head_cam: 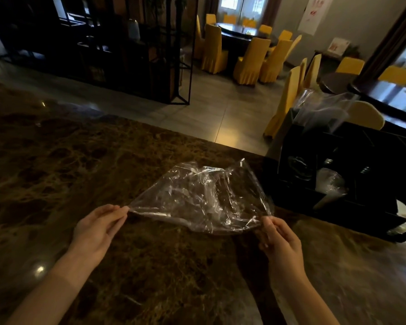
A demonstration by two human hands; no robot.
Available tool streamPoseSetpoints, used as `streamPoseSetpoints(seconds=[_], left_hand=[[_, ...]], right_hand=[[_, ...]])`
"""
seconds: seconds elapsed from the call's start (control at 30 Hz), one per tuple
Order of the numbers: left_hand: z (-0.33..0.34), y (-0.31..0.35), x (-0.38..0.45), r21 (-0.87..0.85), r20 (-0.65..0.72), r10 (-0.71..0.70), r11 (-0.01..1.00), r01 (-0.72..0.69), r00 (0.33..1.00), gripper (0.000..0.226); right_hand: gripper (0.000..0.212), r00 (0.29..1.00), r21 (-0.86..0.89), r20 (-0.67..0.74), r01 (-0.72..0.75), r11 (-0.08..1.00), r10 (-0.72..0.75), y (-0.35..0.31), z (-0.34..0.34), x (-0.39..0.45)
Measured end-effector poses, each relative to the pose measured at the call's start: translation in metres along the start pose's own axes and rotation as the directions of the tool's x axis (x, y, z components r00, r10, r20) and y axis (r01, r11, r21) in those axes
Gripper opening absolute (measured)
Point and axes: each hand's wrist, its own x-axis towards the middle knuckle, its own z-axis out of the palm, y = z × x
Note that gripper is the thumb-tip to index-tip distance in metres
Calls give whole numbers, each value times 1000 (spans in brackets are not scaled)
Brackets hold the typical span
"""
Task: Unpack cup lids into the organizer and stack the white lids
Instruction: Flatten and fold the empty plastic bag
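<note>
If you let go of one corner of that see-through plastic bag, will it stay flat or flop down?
Probably flop. The clear plastic bag is thin and crinkled, and sags between the left hand and right hand pinching its corners. It looks empty, so likely very light, maybe slippery.

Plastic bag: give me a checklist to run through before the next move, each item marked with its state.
1. Left hand has a grip on the plastic bag corner: ok.
2. Right hand has a grip on the other corner: ok.
3. Bag emptied of lids: cannot tell, the film is crumpled.
4. Organizer close by on the right: ok.
5. Free space in the organizer: cannot tell, too dark.
6. Marble counter beneath the bag: ok.
</note>
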Motion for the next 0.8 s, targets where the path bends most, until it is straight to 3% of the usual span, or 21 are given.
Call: streamPoseSetpoints(seconds=[0.13,0.23,0.33,0.5,0.6,0.67,0.73,0.8], left_hand=[[-29,6,-5,16,-62,45,999,-44,997,25],[-44,14,-6,217,-43,114,971,-102,993,22],[-40,18,-5,384,64,147,909,-160,987,17],[8,25,7,564,272,208,757,-330,940,11],[51,37,17,598,403,255,653,-464,879,15],[82,47,26,599,478,255,606,-524,841,16],[116,57,36,611,549,222,551,-569,806,17],[152,61,46,641,613,147,481,-597,777,18]], right_hand=[[18,991,154,-41,-117,981,124,20,-20,-9],[26,996,-74,-46,-73,995,70,28,-34,-17],[32,999,-142,19,-48,989,51,30,-38,-19],[23,995,-190,93,-25,981,43,27,-46,-12],[48,991,-207,132,9,978,19,19,-60,-3],[61,993,-65,116,-3,998,11,8,-67,9],[54,992,-33,120,50,998,-46,-9,-66,23],[40,977,-233,133,195,953,-168,-29,-57,39]])
